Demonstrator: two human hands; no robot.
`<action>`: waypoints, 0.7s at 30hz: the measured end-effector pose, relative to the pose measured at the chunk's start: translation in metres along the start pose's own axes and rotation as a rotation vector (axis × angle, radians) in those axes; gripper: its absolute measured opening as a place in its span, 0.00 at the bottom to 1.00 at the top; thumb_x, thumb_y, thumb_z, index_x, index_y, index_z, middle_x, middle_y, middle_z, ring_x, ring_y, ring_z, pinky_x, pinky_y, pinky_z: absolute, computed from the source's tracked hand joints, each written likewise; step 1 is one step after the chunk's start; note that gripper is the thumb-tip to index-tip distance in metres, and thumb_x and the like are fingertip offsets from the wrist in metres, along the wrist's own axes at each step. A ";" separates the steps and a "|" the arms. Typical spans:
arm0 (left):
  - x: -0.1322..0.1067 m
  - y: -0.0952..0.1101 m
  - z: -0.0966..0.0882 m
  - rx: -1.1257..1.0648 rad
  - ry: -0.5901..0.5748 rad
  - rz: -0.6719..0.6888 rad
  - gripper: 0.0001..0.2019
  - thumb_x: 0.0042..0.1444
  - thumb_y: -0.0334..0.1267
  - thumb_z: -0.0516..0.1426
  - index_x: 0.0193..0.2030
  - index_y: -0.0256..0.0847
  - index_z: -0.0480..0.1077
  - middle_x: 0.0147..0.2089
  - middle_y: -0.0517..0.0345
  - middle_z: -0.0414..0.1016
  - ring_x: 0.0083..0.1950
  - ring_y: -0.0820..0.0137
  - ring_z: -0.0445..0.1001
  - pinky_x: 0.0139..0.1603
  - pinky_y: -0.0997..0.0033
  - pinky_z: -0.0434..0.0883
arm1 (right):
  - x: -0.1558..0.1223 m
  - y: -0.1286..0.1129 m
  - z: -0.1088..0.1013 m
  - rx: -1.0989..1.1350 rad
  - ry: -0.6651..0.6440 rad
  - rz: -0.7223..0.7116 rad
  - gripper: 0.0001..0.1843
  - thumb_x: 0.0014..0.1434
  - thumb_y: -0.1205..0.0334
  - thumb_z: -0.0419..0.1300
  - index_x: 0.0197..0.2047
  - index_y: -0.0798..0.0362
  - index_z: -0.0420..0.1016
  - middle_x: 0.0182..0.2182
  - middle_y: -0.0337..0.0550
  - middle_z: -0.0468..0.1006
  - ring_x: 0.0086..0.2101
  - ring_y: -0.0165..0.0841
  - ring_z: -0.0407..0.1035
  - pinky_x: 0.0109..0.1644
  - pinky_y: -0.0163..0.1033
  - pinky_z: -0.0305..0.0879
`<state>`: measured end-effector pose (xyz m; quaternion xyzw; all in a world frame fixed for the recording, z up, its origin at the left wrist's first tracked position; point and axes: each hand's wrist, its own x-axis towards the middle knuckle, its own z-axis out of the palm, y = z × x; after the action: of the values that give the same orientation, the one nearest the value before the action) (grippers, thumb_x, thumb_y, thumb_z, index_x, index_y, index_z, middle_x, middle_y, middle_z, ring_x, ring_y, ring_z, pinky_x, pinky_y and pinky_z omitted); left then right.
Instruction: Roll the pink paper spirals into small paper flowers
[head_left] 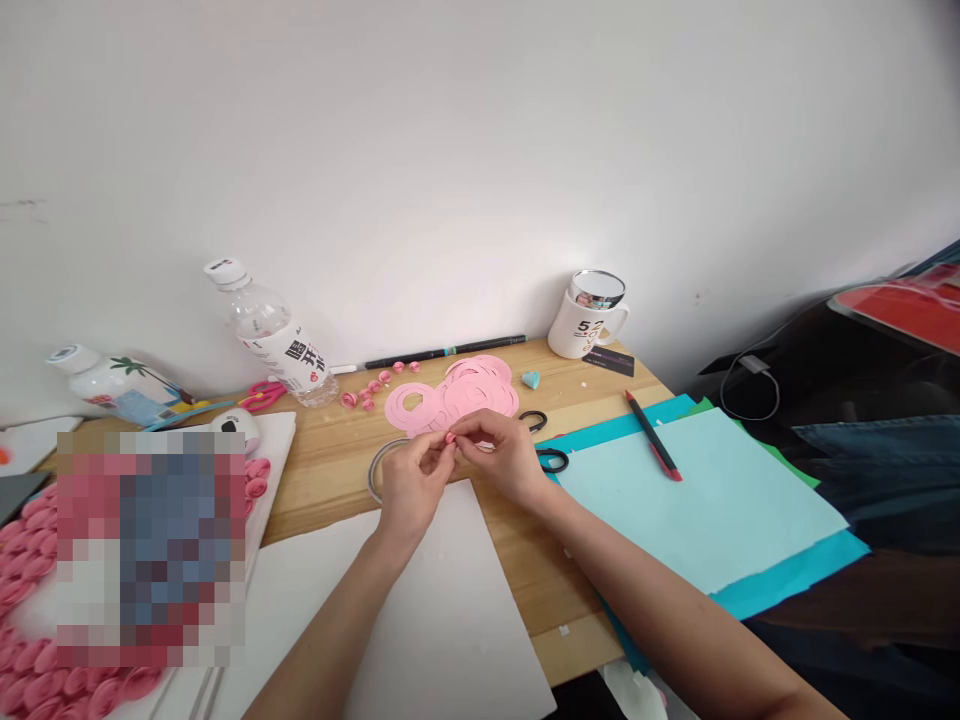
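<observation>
Both of my hands meet over the middle of the table, fingertips pinched around a small rolled pink paper piece [450,438]. My left hand [415,478] and my right hand [501,455] are both closed on it; fingers partly hide it. Just behind them lies a pile of flat pink paper rings [480,385]. Several small rolled paper roses [367,392] sit to the left of that pile. A roll of tape [373,478] is partly covered by my left hand. Scissors with black handles [553,460] show beside my right wrist. Under my forearms is a white sheet [465,590].
A tilted water bottle [277,340], a second bottle [112,382] and pink scissors [264,396] stand or lie left. Pink roses [45,690] cover a partly pixelated board. At right are a mug [574,330], a card [611,361], pale blue paper [705,520] and a pen [652,435].
</observation>
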<state>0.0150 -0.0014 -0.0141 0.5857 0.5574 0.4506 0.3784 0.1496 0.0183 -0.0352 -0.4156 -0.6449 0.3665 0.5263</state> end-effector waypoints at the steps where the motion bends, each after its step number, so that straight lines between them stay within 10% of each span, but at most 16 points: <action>1: -0.001 -0.001 0.001 -0.007 0.005 0.000 0.08 0.48 0.39 0.58 0.33 0.40 0.74 0.27 0.59 0.77 0.24 0.71 0.75 0.28 0.73 0.74 | -0.001 0.001 0.001 -0.053 0.022 -0.034 0.05 0.51 0.69 0.57 0.31 0.54 0.74 0.29 0.43 0.77 0.31 0.31 0.71 0.35 0.37 0.71; 13: 0.005 0.012 -0.005 -0.348 -0.065 -0.228 0.12 0.45 0.42 0.62 0.33 0.36 0.74 0.27 0.55 0.78 0.28 0.68 0.76 0.31 0.70 0.75 | 0.003 -0.006 -0.003 -0.015 0.008 -0.018 0.07 0.55 0.65 0.56 0.38 0.52 0.73 0.34 0.45 0.75 0.33 0.31 0.71 0.36 0.37 0.72; 21: 0.007 0.007 -0.007 -0.468 -0.065 -0.267 0.15 0.43 0.42 0.64 0.36 0.35 0.75 0.34 0.52 0.79 0.34 0.65 0.77 0.40 0.63 0.74 | 0.000 -0.002 -0.003 -0.234 -0.005 -0.265 0.08 0.56 0.65 0.56 0.38 0.48 0.75 0.38 0.45 0.73 0.38 0.33 0.70 0.39 0.38 0.71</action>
<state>0.0101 0.0044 -0.0043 0.4179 0.4976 0.4943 0.5774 0.1521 0.0175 -0.0333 -0.3844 -0.7337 0.2174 0.5165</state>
